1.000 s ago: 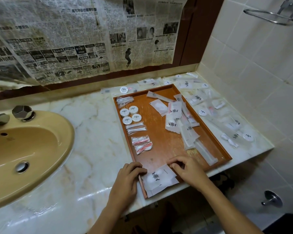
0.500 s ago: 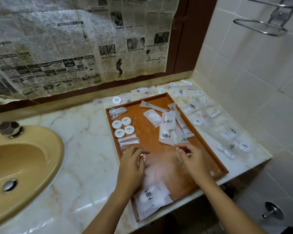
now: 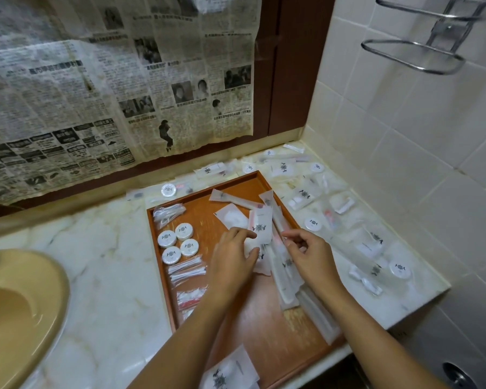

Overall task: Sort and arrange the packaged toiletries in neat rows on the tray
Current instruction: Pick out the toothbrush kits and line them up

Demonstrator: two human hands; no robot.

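An orange-brown wooden tray [image 3: 267, 327] lies on the marble counter. Down its left side sit a clear packet [image 3: 167, 213], several round white tins [image 3: 177, 242], cotton swab packets [image 3: 187, 269] and red-and-white packets [image 3: 191, 297]. A loose pile of white sachets [image 3: 260, 226] and long clear packets [image 3: 285, 287] covers the tray's middle and right. My left hand [image 3: 230, 262] pinches a white sachet in that pile between thumb and forefinger. My right hand [image 3: 310, 255] is curled over the long packets, its thumb and forefinger closed on one. Flat white sachets [image 3: 227, 372] lie at the tray's near edge.
More packets and round tins [image 3: 313, 224] are scattered over the counter right of and behind the tray, up to the tiled wall. A yellow sink [image 3: 17, 304] lies at the left. Newspaper [image 3: 118, 88] covers the mirror. A metal rack [image 3: 421, 60] hangs at the upper right.
Both hands left the flat sachets at the tray's near edge and moved up to the pile in the tray's middle, where they now grip packets.
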